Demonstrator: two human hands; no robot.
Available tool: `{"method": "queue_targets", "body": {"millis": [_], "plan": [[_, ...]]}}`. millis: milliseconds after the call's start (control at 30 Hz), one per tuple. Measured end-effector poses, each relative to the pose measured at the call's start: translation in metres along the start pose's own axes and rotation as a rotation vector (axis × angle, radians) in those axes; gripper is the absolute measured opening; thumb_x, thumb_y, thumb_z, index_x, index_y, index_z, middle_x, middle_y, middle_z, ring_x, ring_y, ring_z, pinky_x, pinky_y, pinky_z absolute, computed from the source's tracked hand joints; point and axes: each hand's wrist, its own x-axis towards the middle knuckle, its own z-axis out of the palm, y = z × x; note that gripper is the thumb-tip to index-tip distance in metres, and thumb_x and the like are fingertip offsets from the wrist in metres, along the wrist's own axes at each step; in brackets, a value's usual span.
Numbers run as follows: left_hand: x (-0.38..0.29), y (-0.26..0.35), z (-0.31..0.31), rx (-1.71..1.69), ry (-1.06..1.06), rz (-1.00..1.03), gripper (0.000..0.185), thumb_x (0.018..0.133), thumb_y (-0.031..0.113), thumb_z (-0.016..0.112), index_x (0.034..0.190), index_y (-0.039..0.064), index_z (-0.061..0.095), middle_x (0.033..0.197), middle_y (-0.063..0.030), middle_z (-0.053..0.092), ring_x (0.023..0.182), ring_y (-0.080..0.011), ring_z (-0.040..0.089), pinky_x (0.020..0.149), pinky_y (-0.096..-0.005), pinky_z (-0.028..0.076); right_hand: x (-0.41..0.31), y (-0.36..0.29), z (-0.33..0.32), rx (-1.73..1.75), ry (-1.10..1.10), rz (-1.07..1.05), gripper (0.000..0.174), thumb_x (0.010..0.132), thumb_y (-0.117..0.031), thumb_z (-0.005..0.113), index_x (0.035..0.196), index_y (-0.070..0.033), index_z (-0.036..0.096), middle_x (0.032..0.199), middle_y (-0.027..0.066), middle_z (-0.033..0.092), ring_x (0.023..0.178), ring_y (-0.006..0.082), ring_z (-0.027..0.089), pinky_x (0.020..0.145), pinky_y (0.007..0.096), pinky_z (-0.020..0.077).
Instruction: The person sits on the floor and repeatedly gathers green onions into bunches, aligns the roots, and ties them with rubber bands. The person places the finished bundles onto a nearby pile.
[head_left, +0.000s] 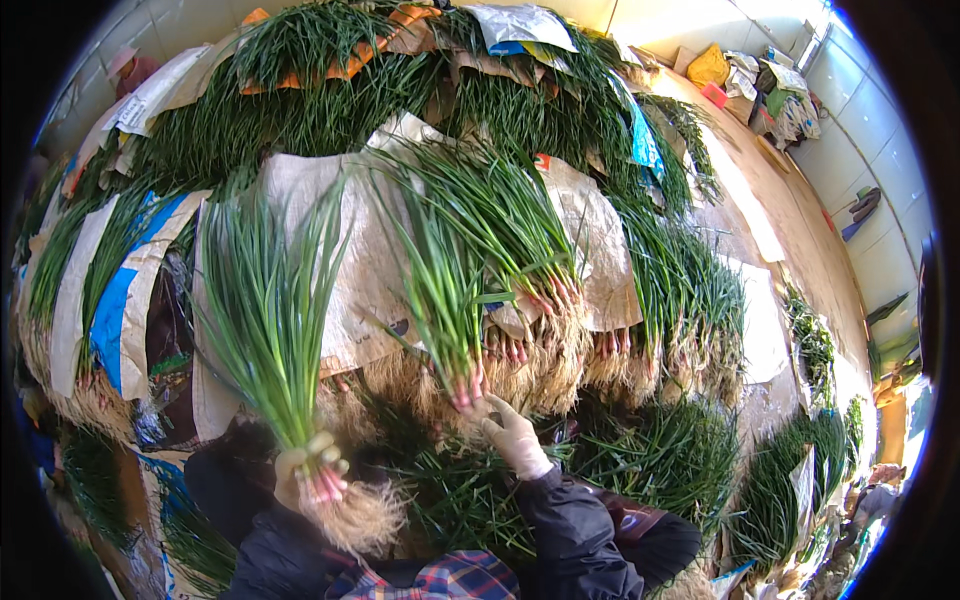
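My gloved left hand (311, 465) is closed around a large bunch of leafy green plants (274, 315) with pink stem bases. Its leaves point up and away, while a pale tuft of roots hangs below the fist. My right hand (514, 439), also in a pale glove, has its fingertips at the base of a smaller bunch (446, 292). Whether they grip its roots or only touch them is unclear. Just beyond lies a heap of similar rooted plants (517, 217), beside a whitish woven sack (367, 262).
Loose green leaves (645, 457) lie in front of me and to the right. More plants (300, 112) are stacked behind, partly covered by sacks. A blue-striped sack (127, 300) drapes over plants at left. Bags (780, 90) stand by the wall; a person (131, 71) is far left.
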Motion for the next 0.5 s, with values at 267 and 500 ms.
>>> {"method": "queue_targets", "body": {"millis": [267,500], "plan": [[0.021,-0.017,-0.007,0.078,0.153,-0.145,0.062,0.083,0.015,0.061,0.137,0.001,0.034,0.09,-0.0034,0.058,0.089,-0.0212,0.061,0.082,-0.0409,0.055,-0.02,-0.015,0.045,-0.281,0.44,-0.537,0.018,0.087,-0.01,0.062,0.103,-0.012,0.068,0.088,0.0072,0.065,0.08,0.0213,0.063,0.069,0.0297,0.0506],[0.028,-0.054,-0.001,0.117,0.16,-0.194,0.027,0.081,-0.001,0.055,0.107,0.004,0.052,0.131,-0.0216,0.052,0.117,-0.0353,0.054,0.091,-0.051,0.052,0.005,0.0,0.08,-0.658,0.204,-0.003,0.018,0.087,-0.026,0.059,0.082,-0.01,0.065,0.072,0.0108,0.067,0.065,0.0293,0.067,0.059,0.0402,0.0524]]}}
